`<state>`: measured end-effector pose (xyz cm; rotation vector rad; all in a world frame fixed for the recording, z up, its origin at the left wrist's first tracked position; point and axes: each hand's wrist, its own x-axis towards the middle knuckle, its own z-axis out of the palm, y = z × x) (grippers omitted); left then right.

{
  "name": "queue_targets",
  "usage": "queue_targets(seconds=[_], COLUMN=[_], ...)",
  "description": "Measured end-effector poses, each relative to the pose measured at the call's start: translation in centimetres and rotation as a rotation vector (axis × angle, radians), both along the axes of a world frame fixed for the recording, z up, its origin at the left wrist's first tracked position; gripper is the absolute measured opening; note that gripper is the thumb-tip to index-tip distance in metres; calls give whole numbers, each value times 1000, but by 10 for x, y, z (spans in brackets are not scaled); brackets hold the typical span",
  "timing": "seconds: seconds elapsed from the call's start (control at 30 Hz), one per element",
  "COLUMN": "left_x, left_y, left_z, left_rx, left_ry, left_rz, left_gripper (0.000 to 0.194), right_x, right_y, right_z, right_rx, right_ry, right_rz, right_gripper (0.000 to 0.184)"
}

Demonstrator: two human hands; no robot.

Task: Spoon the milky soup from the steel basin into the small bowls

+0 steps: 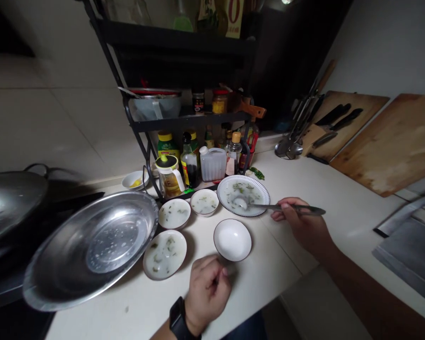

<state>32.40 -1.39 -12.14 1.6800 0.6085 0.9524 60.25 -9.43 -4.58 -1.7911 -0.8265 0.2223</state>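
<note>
My right hand (301,222) is closed around the handle of a ladle (286,208), whose bowl dips into cloudy soup with green bits in a large striped dish (221,200). My left hand (209,285), wearing a black watch on the wrist, is curled into a fist with nothing visible in it. Just beyond it stands an empty white bowl (233,240) with a dark rim. To its left are three smaller bowls of the same soup: a near one (165,255), a middle one (174,213) and a far one (204,202).
A wide metal basin (127,278) stands at the left, beside a wok (14,198). Behind the bowls rises a black rack (194,120) with bottles and jars. Cutting boards (393,141), a knife block (313,137) and hanging utensils are at the right.
</note>
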Motion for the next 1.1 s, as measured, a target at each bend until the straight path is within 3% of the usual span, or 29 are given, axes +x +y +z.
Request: queue_targets(seconds=[0.07, 0.17, 0.27, 0.37, 0.57, 0.8, 0.97, 1.1], left_x=[1, 2, 2, 3, 4, 1, 0, 1], left_y=[3, 7, 10, 11, 12, 17, 17, 17], left_z=[1, 1, 2, 3, 2, 4, 8, 9], left_rx=[8, 147, 311, 378, 357, 261, 260, 291], left_ry=[-16, -51, -61, -52, -58, -76, -89, -92], left_rz=[36, 83, 118, 127, 143, 224, 229, 218], left_gripper=[39, 40, 37, 36, 36, 34, 34, 34], right_x=[2, 5, 4, 1, -9, -29, -40, -47], right_y=[8, 13, 11, 6, -9, -23, -33, -51], right_z=[2, 9, 17, 25, 31, 20, 6, -5], right_rx=[82, 145, 172, 198, 213, 138, 49, -36], right_ry=[179, 340, 390, 389, 413, 428, 300, -40], right_rz=[-61, -129, -145, -140, -105, 7, 120, 226], right_gripper=[31, 28, 30, 34, 40, 47, 49, 29])
